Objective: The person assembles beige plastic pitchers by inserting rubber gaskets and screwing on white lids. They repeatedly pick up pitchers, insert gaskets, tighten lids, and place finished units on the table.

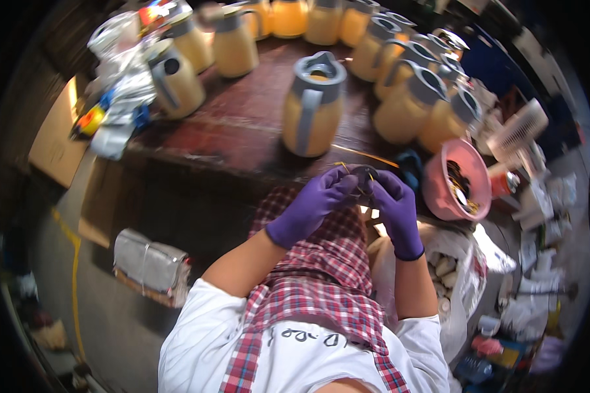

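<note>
Both hands wear purple gloves and meet close together at the table's front edge. My left hand (313,204) has its fingers pinched against a small dark round piece (363,177). From the other side my right hand (398,211) grips the same piece. A thin yellow strip or wire (337,164) shows by the left fingertips; whether it belongs to the dark piece I cannot tell. Just beyond the hands stands an upright yellowish jug (328,118) with a grey rim and grey handle, its top uncovered.
Similar jugs (406,105) line the back and right of the dark red table (236,124). A pink tub (432,187) of small dark and yellow parts sits at the right edge. Plastic wrapping (121,85) lies at left. Below are a tied bundle (149,259) and a filled plastic bag (469,275).
</note>
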Tool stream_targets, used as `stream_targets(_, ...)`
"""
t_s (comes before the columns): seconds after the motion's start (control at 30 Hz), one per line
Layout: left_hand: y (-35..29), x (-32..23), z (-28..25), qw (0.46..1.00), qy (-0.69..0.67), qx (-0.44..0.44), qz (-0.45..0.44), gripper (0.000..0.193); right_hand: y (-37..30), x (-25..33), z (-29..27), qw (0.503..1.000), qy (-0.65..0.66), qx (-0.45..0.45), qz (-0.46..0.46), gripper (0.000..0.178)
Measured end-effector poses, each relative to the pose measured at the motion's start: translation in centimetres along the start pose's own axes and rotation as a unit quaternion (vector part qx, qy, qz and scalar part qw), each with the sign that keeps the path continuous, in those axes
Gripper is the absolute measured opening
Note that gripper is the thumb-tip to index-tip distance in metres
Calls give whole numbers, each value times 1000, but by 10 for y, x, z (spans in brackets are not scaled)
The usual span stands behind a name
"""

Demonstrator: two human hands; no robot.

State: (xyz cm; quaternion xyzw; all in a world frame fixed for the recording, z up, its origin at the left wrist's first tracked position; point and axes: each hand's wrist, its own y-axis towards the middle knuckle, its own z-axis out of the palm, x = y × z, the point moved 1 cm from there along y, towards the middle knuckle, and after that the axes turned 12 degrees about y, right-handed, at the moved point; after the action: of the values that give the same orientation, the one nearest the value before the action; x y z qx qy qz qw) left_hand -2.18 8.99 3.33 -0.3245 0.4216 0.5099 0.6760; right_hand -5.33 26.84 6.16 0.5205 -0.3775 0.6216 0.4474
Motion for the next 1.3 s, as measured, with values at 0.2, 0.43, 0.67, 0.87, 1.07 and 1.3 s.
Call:
stream_targets(0.2,-37,43,-95,956,-244,-162,22,19,16,-43,28,991,107,-1,77,42)
stream_targets(0.43,0,43,-145,875,-462,-121,83,24,61,-92,46,905,418,33,74,44)
stream_targets(0.67,58,-63,-120,954,-20,-149,260,50,127,-24,23,952,-51,-65,-295,13)
stream_targets(0.87,64,-108,-99,882,283,-156,342,50,173,36,82,937,-31,125,-323,14)
stream_targets(1.07,52,-137,-95,612,615,-294,400,33,169,36,81,922,-150,107,-340,19)
stream_targets(1.3,49,-175,-99,505,714,-234,424,34,159,46,107,861,-210,63,-459,16)
